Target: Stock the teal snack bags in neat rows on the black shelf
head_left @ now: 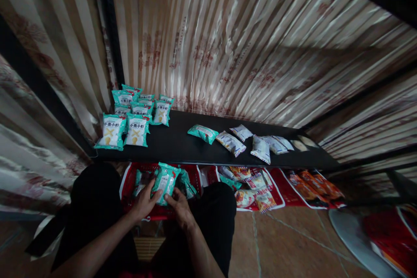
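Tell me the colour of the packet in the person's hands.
The packet is teal with a white middle panel; the head view shows it best.

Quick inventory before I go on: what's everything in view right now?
stacked packets: about ten, teal, shelf's left end
lone packet: one, teal, mid-shelf
pale packets: about five, white-silver, right of it
shelf: one, black, across the middle
basket: one, red, below shelf, under both hands
floor packets: several, orange-red, below shelf, right
held packet: one, teal, over basket
left hand: grips held packet
right hand: grips held packet
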Motion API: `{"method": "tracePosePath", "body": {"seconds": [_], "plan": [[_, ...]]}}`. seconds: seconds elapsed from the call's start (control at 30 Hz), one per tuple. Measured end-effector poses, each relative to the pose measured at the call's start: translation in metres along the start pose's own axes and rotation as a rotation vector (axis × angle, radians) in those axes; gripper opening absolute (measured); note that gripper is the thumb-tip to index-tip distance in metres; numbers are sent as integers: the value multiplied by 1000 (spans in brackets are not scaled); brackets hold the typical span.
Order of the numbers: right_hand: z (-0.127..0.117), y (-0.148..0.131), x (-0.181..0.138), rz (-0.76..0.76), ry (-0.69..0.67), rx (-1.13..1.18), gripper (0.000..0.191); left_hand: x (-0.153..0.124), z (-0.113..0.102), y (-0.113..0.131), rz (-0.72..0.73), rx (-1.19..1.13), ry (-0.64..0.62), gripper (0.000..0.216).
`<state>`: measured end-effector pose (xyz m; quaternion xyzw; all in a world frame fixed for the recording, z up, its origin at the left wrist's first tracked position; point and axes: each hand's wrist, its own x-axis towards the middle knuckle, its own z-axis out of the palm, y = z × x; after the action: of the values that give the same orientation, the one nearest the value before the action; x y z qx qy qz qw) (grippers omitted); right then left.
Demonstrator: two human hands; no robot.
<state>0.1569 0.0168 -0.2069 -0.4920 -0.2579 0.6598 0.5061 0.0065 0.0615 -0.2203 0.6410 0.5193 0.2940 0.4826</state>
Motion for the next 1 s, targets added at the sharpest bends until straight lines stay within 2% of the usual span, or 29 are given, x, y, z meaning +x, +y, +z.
{"method": "tracePosePath", "body": {"seconds": [0.33, 0.57, 0.77, 1.0], "plan": [[9, -11, -6, -30, -93, 1, 52, -3, -2, -4, 183, 218, 134, 52], [11, -12, -8, -50, -134, 32, 45, -5, -6, -1, 212, 254, 150, 56], [9, -11, -9, -5, -69, 109, 46, -6, -5, 1, 288, 298, 190, 53], [10, -14, -9, -38, -89, 93, 49, -6, -3, -7, 388, 338, 221, 53]]}}
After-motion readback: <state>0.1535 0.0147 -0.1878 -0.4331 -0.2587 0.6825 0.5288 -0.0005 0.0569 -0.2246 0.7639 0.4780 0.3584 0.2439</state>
